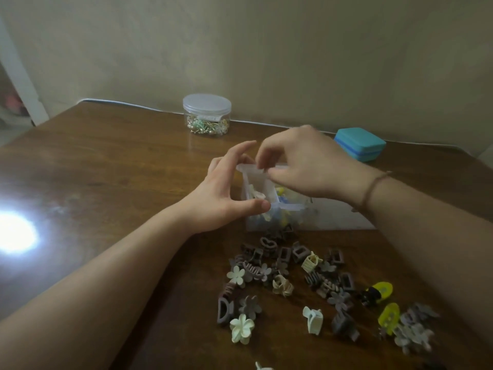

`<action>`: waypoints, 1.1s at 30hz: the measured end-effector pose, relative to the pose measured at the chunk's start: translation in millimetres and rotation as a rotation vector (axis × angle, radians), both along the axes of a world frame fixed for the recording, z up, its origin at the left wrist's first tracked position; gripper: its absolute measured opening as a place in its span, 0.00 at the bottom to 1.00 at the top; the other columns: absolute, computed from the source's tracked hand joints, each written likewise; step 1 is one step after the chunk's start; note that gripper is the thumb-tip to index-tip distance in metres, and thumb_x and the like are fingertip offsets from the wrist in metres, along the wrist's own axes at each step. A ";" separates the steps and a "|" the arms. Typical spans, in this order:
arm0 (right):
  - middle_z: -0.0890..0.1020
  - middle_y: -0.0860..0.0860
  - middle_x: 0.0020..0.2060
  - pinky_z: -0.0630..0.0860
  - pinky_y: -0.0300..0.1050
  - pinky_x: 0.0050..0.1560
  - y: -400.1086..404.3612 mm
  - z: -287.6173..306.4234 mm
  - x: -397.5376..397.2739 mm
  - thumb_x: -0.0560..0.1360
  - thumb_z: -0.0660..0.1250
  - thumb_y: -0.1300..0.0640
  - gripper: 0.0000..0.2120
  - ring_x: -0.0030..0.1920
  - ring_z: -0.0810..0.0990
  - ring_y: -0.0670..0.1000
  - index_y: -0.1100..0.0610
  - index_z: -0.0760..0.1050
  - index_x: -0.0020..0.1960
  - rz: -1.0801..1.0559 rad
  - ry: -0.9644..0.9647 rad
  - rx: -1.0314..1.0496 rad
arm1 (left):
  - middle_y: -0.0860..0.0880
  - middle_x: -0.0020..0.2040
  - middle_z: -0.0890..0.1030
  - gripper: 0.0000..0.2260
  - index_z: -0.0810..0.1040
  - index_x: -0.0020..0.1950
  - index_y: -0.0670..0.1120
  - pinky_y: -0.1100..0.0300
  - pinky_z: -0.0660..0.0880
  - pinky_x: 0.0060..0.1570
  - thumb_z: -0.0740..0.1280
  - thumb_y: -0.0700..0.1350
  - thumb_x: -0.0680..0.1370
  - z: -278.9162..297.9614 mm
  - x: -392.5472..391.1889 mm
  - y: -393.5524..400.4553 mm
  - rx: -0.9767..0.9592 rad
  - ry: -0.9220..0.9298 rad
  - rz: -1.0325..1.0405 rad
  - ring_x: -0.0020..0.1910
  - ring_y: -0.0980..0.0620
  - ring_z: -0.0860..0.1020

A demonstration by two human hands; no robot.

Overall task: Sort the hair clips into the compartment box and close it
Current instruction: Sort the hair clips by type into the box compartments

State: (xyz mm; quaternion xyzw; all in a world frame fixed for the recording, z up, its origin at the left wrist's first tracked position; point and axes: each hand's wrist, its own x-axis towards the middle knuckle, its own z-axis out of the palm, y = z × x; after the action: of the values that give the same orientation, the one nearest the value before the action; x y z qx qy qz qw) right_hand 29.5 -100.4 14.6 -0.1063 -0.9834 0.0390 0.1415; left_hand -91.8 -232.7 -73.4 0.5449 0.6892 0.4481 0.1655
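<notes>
A clear plastic compartment box [282,206] stands in the middle of the wooden table [120,169], holding cream, blue and yellow clips. My left hand [226,193] holds its left side, thumb on the near corner and fingers at the far corner. My right hand [301,164] reaches over the box and pinches at its far rim; what it pinches is too blurred to tell. Several loose hair clips [293,284] in brown, grey, cream and yellow lie scattered in front of the box, among them a cream flower clip [241,328].
A round clear jar [206,114] with a lid and small colourful items stands at the back near the wall. A teal case [360,144] sits at the back right. A bright light glare [13,232] lies on the table's left side.
</notes>
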 end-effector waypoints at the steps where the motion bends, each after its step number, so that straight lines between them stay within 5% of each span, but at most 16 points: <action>1: 0.83 0.41 0.41 0.79 0.44 0.49 1.6 3.5 15.5 0.71 0.69 0.54 0.05 0.46 0.80 0.41 0.45 0.81 0.44 0.012 0.041 -0.046 | 0.57 0.67 0.68 0.46 0.53 0.77 0.62 0.60 0.60 0.63 0.69 0.68 0.63 0.4 0.2 0.2 -0.009 0.000 0.001 0.71 0.57 0.61; 3: 0.81 0.38 0.39 0.72 0.27 0.42 3.2 7.6 56.3 0.73 0.71 0.54 0.03 0.40 0.78 0.36 0.46 0.81 0.44 0.021 0.054 -0.125 | 0.57 0.66 0.68 0.46 0.53 0.77 0.62 0.60 0.59 0.63 0.68 0.68 0.63 1.0 0.7 0.8 -0.020 -0.001 0.001 0.71 0.56 0.61; 4: 0.80 0.36 0.38 0.71 0.26 0.39 4.0 6.7 79.2 0.73 0.70 0.52 0.02 0.37 0.78 0.36 0.45 0.80 0.44 0.014 0.040 -0.149 | 0.57 0.66 0.68 0.46 0.53 0.77 0.62 0.59 0.59 0.63 0.68 0.69 0.63 1.3 0.5 1.2 -0.020 0.004 0.003 0.71 0.55 0.62; 7: 0.81 0.34 0.40 0.74 0.30 0.39 2.0 -5.6 145.7 0.70 0.66 0.42 0.04 0.38 0.79 0.40 0.38 0.78 0.44 -0.048 -0.062 -0.225 | 0.57 0.66 0.69 0.46 0.54 0.77 0.61 0.57 0.60 0.64 0.68 0.69 0.63 0.7 -0.2 1.6 -0.014 0.027 0.018 0.71 0.53 0.63; 11: 0.79 0.29 0.46 0.76 0.33 0.40 -9.9 -25.2 204.9 0.73 0.62 0.35 0.09 0.45 0.79 0.33 0.36 0.78 0.47 -0.116 -0.149 -0.215 | 0.59 0.66 0.70 0.46 0.55 0.77 0.61 0.51 0.62 0.69 0.68 0.69 0.63 -1.1 -0.3 2.8 -0.007 0.016 0.019 0.72 0.51 0.64; 14: 0.78 0.29 0.49 0.80 0.40 0.39 -23.0 -35.6 222.2 0.71 0.64 0.35 0.11 0.45 0.80 0.33 0.37 0.78 0.49 -0.103 -0.112 -0.154 | 0.62 0.66 0.69 0.45 0.55 0.77 0.63 0.49 0.62 0.71 0.69 0.69 0.63 -1.7 -1.5 2.9 -0.006 0.011 0.020 0.73 0.51 0.64; 24: 0.80 0.35 0.47 0.76 0.37 0.27 -35.0 -60.1 215.7 0.73 0.63 0.44 0.07 0.36 0.81 0.42 0.40 0.79 0.46 0.036 -0.144 0.036 | 0.61 0.67 0.70 0.48 0.54 0.75 0.66 0.48 0.63 0.70 0.66 0.79 0.59 -2.2 -4.3 1.6 0.000 0.020 0.014 0.73 0.51 0.65; 29: 0.82 0.33 0.44 0.77 0.28 0.43 -24.8 -27.6 191.6 0.73 0.63 0.40 0.10 0.44 0.80 0.33 0.40 0.80 0.49 0.018 0.058 -0.154 | 0.59 0.67 0.69 0.44 0.54 0.76 0.64 0.48 0.62 0.72 0.69 0.70 0.63 -3.5 -4.5 1.7 0.006 0.019 0.016 0.73 0.52 0.65; 33: 0.81 0.34 0.34 0.69 0.27 0.30 3.0 -3.2 124.4 0.72 0.73 0.52 0.03 0.30 0.77 0.40 0.44 0.82 0.45 -0.098 0.337 -0.422 | 0.59 0.67 0.69 0.44 0.54 0.76 0.64 0.50 0.62 0.71 0.69 0.69 0.63 -2.6 -3.5 1.2 0.005 0.013 0.009 0.73 0.52 0.64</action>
State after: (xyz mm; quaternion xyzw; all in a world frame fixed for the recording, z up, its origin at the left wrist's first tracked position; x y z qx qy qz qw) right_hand 154.0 -97.4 11.4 -0.1729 -0.9098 0.2533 0.2795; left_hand -95.2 -231.5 -76.0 0.5451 0.6916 0.4470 0.1573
